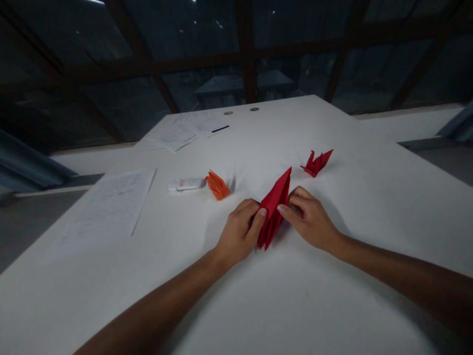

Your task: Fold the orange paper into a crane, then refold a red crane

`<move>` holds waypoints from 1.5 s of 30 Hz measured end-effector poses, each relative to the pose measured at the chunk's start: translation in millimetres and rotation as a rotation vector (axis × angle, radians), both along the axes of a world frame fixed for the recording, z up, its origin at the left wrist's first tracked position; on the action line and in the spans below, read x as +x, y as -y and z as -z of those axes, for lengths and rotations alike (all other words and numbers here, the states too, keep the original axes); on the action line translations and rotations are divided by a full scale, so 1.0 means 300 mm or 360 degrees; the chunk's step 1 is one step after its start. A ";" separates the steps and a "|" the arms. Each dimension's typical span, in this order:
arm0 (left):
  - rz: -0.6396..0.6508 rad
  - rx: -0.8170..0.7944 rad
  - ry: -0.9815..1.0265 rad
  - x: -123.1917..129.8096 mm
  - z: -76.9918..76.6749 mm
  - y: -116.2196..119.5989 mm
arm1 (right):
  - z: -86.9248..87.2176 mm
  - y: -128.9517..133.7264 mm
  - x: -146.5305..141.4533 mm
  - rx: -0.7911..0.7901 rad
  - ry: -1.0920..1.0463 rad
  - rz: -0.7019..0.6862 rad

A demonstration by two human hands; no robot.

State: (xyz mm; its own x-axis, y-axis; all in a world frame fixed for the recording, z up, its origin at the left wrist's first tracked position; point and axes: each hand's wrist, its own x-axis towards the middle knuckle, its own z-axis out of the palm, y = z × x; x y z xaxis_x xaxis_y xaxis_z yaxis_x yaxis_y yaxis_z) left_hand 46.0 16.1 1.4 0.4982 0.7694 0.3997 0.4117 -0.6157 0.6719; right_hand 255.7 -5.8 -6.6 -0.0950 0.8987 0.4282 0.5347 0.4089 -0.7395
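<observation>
A folded piece of red origami paper (274,199) is held up over the table, its long point tilted up to the right and its layered flaps hanging down. My left hand (242,227) pinches its left side, thumb on the front face and fingers behind. From the right, my right hand (312,219) grips the other edge between thumb and curled fingers; part of those fingers is hidden by the paper. Beyond my right hand stands a finished-looking red paper crane (317,163). An orange paper crane (218,186) rests beyond my left hand.
A white remote control (187,184) touches or nearly touches the orange crane. One written sheet (107,209) lies at the left, and more papers (177,130) with a dark strip (220,129) lie farther back. Two round grommets (254,109) sit near the white table's (281,301) far edge, before dark windows.
</observation>
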 end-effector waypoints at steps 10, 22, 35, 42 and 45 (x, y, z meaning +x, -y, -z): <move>-0.0137 -0.0032 0.0038 -0.004 0.026 -0.004 | 0.015 -0.009 -0.011 -0.0160 -0.0180 0.0053; -0.0223 0.0038 -0.0172 0.009 0.015 0.013 | 0.012 0.028 -0.028 0.0015 0.0121 0.0021; -0.0301 -0.0003 -0.0069 0.018 0.033 0.005 | 0.017 0.030 -0.015 0.0187 0.0333 0.0049; -0.0301 -0.0065 0.0007 0.012 0.053 0.004 | 0.025 0.017 -0.007 0.0245 0.0426 0.0141; -0.0316 -0.0153 0.0012 0.014 0.060 0.001 | 0.021 0.023 -0.016 0.0433 0.0539 0.0040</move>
